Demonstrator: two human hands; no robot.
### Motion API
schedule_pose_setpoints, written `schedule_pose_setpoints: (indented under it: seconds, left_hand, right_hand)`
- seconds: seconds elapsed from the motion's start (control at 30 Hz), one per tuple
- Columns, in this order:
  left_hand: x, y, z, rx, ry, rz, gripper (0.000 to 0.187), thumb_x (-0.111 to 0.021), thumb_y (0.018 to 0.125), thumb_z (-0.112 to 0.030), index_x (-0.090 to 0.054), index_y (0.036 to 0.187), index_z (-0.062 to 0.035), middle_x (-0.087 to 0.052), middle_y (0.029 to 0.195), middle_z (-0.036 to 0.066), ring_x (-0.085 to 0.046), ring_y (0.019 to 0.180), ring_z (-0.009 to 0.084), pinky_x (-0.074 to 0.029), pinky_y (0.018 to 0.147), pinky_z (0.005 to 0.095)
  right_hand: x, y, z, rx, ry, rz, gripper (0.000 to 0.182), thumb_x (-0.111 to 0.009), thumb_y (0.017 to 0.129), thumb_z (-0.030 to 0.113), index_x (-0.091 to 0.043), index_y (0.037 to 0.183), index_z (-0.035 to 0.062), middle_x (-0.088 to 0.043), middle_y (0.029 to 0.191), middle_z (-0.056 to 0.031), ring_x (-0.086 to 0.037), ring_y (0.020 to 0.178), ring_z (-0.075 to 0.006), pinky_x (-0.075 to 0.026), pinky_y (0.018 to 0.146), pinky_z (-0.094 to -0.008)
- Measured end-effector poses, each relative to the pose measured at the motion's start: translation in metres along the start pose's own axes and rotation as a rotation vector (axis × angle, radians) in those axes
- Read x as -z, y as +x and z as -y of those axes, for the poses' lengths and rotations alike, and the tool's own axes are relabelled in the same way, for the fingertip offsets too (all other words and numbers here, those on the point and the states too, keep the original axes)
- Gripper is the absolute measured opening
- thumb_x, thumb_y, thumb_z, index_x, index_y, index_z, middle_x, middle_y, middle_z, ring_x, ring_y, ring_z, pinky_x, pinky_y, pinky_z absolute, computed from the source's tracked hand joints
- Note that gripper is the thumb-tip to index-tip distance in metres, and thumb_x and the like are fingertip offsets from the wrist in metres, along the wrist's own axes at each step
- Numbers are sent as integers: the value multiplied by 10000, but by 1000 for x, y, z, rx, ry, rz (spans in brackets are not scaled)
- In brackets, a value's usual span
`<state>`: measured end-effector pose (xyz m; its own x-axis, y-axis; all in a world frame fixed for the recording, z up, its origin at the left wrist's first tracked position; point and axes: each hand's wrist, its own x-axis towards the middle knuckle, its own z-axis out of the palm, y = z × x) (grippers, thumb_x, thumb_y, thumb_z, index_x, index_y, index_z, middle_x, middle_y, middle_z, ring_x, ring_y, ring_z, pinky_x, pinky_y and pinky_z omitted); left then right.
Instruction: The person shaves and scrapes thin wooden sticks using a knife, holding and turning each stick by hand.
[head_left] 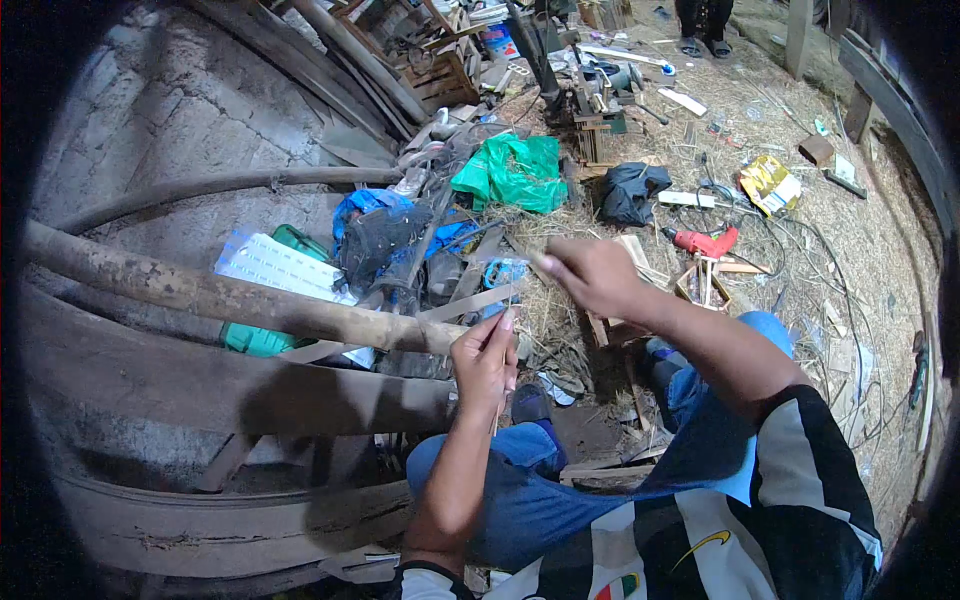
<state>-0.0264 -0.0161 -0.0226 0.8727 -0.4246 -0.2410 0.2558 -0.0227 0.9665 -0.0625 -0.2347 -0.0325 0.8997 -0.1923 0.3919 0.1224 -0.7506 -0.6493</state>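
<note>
My left hand (pixel 485 355) pinches a thin wooden stick (pixel 511 293) between thumb and fingers. The stick's upper end stands above the fingertips, and its lower part shows below the hand along the wrist. To the upper right, my right hand (pixel 592 278) is closed around what looks like a knife (pixel 541 262). Its pale end points left toward the top of the stick, smeared by motion. Beside my left hand lies the end of a thick bamboo pole (pixel 300 310).
A red power drill (pixel 703 240) lies to the right near cables and a yellow packet (pixel 770 185). Ahead are a green plastic bag (pixel 513 173) and a black bag (pixel 633 193). Long wooden beams (pixel 230 390) run at the left. Another person's feet (pixel 704 47) stand far off.
</note>
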Motion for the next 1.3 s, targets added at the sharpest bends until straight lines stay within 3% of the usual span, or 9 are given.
schedule_pose_setpoints:
  seconds: [0.27, 0.37, 0.47, 0.6, 0.8, 0.9, 1.03, 1.2, 1.3]
  left_hand:
    - [-7, -1, -1, -3, -35, 54, 289, -638, 977, -181, -679, 1202, -4, -476, 529, -25, -363, 364, 44, -279, 330, 225]
    - [-7, -4, -2, -17, -45, 80, 297, -636, 978, -180, -675, 1217, -8, -445, 502, -39, -353, 362, 42, -280, 341, 225]
    - [-8, -6, -2, -56, -7, 103, 296, -639, 978, -187, -679, 1215, -16, -440, 506, -47, -347, 364, 37, -280, 352, 219]
    - [-10, -3, 1, -31, -26, 46, 299, -623, 977, -156, -660, 1228, 3, -461, 524, -26, -345, 354, 40, -294, 321, 208]
    - [-10, -5, 1, -74, 13, 60, 289, -635, 977, -169, -680, 1224, -28, -462, 541, -55, -369, 412, 23, -281, 379, 209]
    - [-7, -7, 3, -111, 15, 77, 286, -633, 973, -147, -675, 1223, -14, -501, 565, -39, -378, 407, 24, -292, 358, 208]
    - [-8, -3, 5, -113, -7, 20, 281, -630, 970, -126, -672, 1219, -3, -514, 566, -27, -385, 394, 25, -300, 331, 206]
    - [-11, -2, 0, -31, 29, 37, 279, -646, 968, -154, -685, 1211, -24, -489, 543, -43, -383, 394, 30, -294, 363, 205]
    - [-12, -2, 4, -46, 25, 40, 276, -648, 965, -146, -687, 1208, -23, -488, 542, -43, -377, 393, 28, -289, 361, 208]
  right_hand:
    - [-18, -15, 7, 175, -45, 94, 317, -502, 988, 411, -571, 936, 106, -655, 736, -152, -648, 681, -393, -491, 582, -528]
    - [-9, -4, -7, 102, -120, 48, 319, -493, 991, 416, -582, 928, 116, -660, 738, -149, -649, 667, -390, -490, 570, -527]
    - [6, 13, -23, -156, -133, 108, 340, -481, 1007, 426, -615, 958, 117, -646, 774, -192, -632, 731, -420, -475, 604, -518]
    - [2, 1, 3, 8, -34, -30, 387, -457, 1003, 463, -597, 885, 122, -643, 696, -167, -634, 659, -415, -479, 571, -544]
    - [-4, -6, 11, 83, -158, 133, 340, -465, 996, 455, -605, 966, 147, -650, 692, -166, -652, 651, -391, -485, 552, -529]
    - [2, 7, -8, -116, -195, 62, 373, -445, 1002, 485, -628, 962, 163, -662, 723, -169, -657, 684, -399, -494, 574, -537]
    - [14, 13, -12, -190, -193, 21, 406, -449, 1001, 499, -630, 946, 139, -663, 750, -183, -658, 720, -400, -503, 601, -536]
    - [-1, -10, 16, 36, -65, -11, 349, -469, 997, 453, -615, 967, 137, -671, 755, -167, -659, 711, -403, -501, 587, -535]
    - [-6, -11, 14, 84, -136, 144, 244, -524, 979, 357, -597, 969, 124, -660, 788, -155, -638, 710, -408, -481, 581, -526]
